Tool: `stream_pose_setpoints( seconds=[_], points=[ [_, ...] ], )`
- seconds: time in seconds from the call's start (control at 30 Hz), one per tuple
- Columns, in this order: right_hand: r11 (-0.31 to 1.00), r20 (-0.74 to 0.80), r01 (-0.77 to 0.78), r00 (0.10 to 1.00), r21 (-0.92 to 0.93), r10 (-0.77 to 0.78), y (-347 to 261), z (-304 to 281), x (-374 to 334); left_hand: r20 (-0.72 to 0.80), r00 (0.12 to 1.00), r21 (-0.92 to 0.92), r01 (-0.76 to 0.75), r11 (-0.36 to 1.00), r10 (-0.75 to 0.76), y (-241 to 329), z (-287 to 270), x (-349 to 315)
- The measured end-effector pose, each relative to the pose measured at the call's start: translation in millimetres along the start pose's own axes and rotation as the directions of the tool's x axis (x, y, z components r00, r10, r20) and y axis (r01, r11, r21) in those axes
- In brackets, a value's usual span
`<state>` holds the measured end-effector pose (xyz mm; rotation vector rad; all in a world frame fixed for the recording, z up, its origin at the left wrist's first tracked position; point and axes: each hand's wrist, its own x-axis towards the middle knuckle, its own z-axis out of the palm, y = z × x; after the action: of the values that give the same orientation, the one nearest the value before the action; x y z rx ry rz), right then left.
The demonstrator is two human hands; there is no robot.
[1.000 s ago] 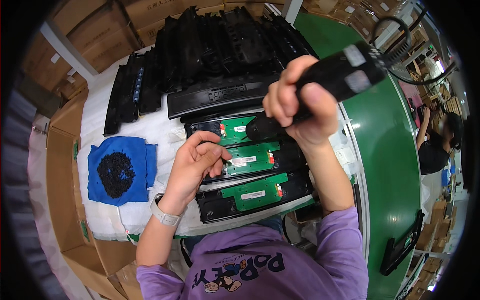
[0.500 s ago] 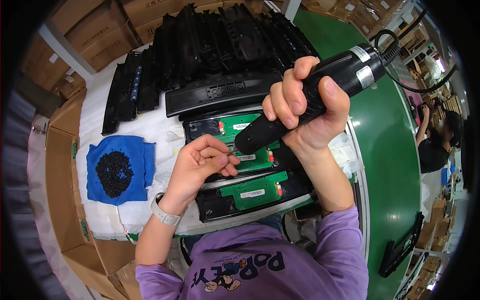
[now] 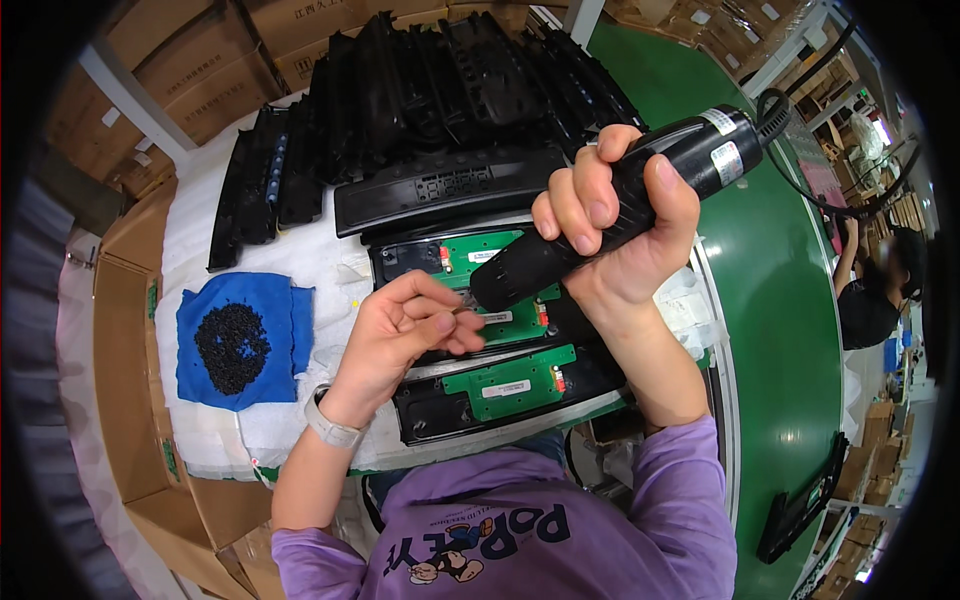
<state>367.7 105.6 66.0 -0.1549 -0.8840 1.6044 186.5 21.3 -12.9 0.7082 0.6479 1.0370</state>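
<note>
My right hand [image 3: 640,268] is wrapped round a black electric screwdriver [image 3: 682,160], which is tilted with its nose down and to the left. Close under that nose, the thumb and forefinger of my left hand [image 3: 395,335] pinch by the bit. What they hold, if anything, is too small and blurred to make out. Below both hands lies a green circuit board [image 3: 522,325] on a black plastic panel, partly hidden by my fingers. A nearer black panel [image 3: 430,415] carries another green board [image 3: 535,375] with a white label and a red-and-white connector.
Small black screws [image 3: 232,350] are heaped on a blue cloth [image 3: 190,385] at the left. Black plastic housings [image 3: 400,100] are stacked at the back of the white-covered table [image 3: 185,215]. A cable [image 3: 850,210] trails from the screwdriver. Another person [image 3: 870,310] works at far right.
The back end of the screwdriver has dipped and my right hand has come down slightly. My left fingers have shifted a little beside the bit.
</note>
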Motion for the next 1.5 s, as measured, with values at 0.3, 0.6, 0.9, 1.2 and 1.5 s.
stream_pose_setpoints(
  seconds=[0.3, 0.6, 0.9, 1.2, 1.5],
  points=[
    [0.909, 0.130, 0.019, 0.991, -0.417, 0.039, -11, -30, -4, -0.308, 0.935, 0.129, -0.145, 0.981, 0.178, 4, 0, 8],
    [0.901, 0.097, -0.059, 0.989, -0.429, 0.111, -5, -26, -10, -0.327, 0.928, 0.106, -0.149, 0.983, 0.176, 1, -3, 6],
    [0.719, 0.226, 0.022, 0.956, -0.695, 0.189, 4, -21, -15, -0.335, 0.932, 0.187, -0.076, 0.979, 0.136, 1, 1, 5],
    [0.770, 0.198, 0.009, 0.968, -0.638, 0.153, 0, -11, -16, -0.221, 0.971, 0.270, -0.028, 0.963, 0.090, -3, 3, 2],
    [0.995, 0.259, 0.088, 0.963, -0.042, -0.075, -25, -9, -3, -0.146, 0.989, 0.107, 0.026, 0.994, -0.010, -1, 13, 4]
  ],
)
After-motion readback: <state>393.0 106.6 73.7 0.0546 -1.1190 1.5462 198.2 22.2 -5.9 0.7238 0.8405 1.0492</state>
